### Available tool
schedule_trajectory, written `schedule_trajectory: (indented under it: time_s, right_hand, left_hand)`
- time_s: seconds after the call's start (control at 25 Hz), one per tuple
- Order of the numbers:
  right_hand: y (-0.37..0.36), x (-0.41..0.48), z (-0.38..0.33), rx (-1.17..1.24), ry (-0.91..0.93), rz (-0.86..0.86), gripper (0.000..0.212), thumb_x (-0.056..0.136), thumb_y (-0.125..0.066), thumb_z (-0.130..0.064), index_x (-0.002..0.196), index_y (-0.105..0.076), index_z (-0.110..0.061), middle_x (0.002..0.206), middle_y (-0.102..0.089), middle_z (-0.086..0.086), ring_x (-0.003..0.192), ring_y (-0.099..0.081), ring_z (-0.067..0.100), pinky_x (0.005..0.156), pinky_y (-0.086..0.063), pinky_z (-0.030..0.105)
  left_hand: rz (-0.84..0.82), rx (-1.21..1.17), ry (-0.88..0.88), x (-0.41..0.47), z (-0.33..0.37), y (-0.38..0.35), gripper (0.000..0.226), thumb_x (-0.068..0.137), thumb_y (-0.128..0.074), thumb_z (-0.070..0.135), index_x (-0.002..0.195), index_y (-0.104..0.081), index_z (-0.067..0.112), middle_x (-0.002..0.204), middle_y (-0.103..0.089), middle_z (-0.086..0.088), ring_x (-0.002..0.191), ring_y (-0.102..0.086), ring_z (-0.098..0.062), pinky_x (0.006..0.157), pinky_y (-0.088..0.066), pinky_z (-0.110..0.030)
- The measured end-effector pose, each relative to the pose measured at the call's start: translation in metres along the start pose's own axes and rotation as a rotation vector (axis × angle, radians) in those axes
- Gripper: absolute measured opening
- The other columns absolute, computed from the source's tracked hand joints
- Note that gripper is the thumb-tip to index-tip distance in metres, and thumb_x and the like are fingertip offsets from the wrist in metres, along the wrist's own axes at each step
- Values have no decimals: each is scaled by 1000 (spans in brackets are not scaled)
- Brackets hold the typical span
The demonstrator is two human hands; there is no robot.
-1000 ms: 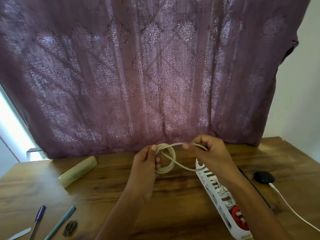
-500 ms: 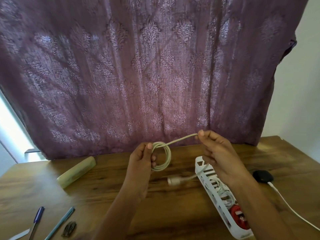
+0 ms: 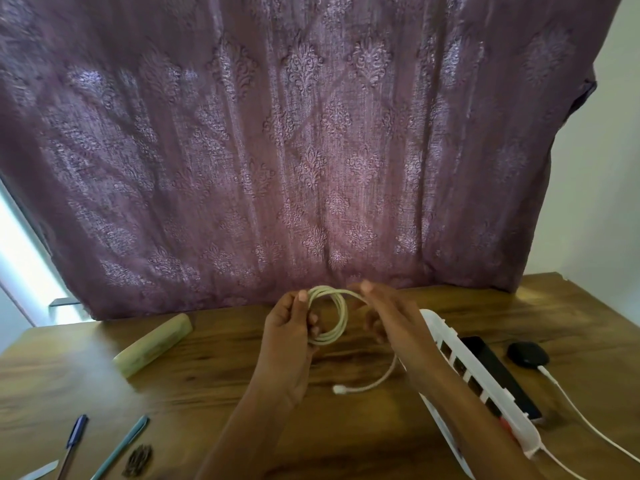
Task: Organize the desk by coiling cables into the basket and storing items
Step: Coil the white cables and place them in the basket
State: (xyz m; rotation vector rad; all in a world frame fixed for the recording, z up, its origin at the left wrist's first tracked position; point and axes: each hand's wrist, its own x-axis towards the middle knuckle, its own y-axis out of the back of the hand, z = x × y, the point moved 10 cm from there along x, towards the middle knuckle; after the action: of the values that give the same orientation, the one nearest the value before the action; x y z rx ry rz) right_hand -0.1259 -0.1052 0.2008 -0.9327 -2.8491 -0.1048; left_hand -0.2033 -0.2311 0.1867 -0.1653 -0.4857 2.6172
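Head view: I am holding a cream-white round cable (image 3: 328, 318), wound into a small coil, just above the brown wooden desk (image 3: 214, 382) in front of a purple patterned curtain (image 3: 311, 150). My left hand (image 3: 287, 329) is gripping the coil's left side, thumb pressing the loops against my curled fingers (image 3: 313, 320). My right hand (image 3: 389, 318) is pinching the strand at the top of the coil between thumb and forefinger, its other fingers bending loosely below. The cable's free tail is running out from under my right hand and ending in a white connector low over the desk between my wrists. My right forearm is crossing a white slotted plastic basket (image 3: 437, 320), which is sitting on the desk to the right of the coil, apart from it. Beside the basket are lying a black flat rectangular device (image 3: 498, 372) and a black rounded puck (image 3: 528, 355) with its own white lead. At left are lying a pale green cylindrical case (image 3: 154, 344), a blue pen (image 3: 72, 441) and a teal pen (image 3: 121, 448).
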Motion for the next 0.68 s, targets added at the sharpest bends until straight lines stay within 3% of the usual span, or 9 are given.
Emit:
schedule_trajectory:
  time_s: [0.08, 0.24, 0.4, 0.52, 0.6, 0.68]
  right_hand:
    - [-10, -2, -8, -28, 70, -68, 20, 78, -58, -46, 88, -70, -33, 67, -67, -15, 62, -59, -2, 58, -45, 14]
    - [-17, -1, -13, -109, 88, -144, 15, 91, -54, -27, 86, -68, -26, 47, -55, -15, 43, -47, -1, 46, -36, 12]
    - [-8, 5, -6, -55, 42, -125, 19, 91, -55, -19, 84, -72, -17, 53, -54, -3, 49, -42, 7, 49, -35, 19]
    - [-5, 7, -5, -27, 45, -113, 17, 89, -58, -17, 80, -72, -19, 68, -71, -5, 68, -64, 7, 72, -51, 26]
    - [-5, 8, -10, -101, 81, -143, 17, 88, -60, -17, 77, -72, -23, 70, -71, -6, 71, -63, 5, 73, -49, 24]
    - [-7, 10, -19, -216, 145, -187, 15, 87, -61, -16, 78, -72, -22, 73, -71, -2, 69, -63, 8, 69, -49, 24]
  left_hand:
    - [1, 4, 0, -2, -1, -2, 27, 98, -39, 20, 79, -57, 13, 49, -42, 9, 44, -36, -2, 55, -36, -25]
    - [-40, -58, 46, -3, -5, -5, 26, 98, -38, 18, 81, -57, 10, 49, -41, 7, 43, -36, -2, 54, -44, -25]
    - [-165, 47, 69, -6, -4, -12, 27, 98, -38, 16, 87, -59, 4, 58, -57, 2, 51, -55, -5, 51, -51, -21]
    - [-228, 281, 60, -2, 0, -14, 20, 96, -42, 10, 100, -61, 5, 86, -68, -6, 78, -64, -13, 73, -55, -29]
    - [-268, 348, 101, 3, 4, -15, 21, 93, -45, 2, 102, -62, 10, 95, -69, -9, 89, -64, -19, 89, -50, -37]
    - [-351, 383, 146, 2, 9, -22, 22, 89, -52, 1, 91, -69, 15, 93, -72, -9, 92, -65, -22, 94, -48, -40]
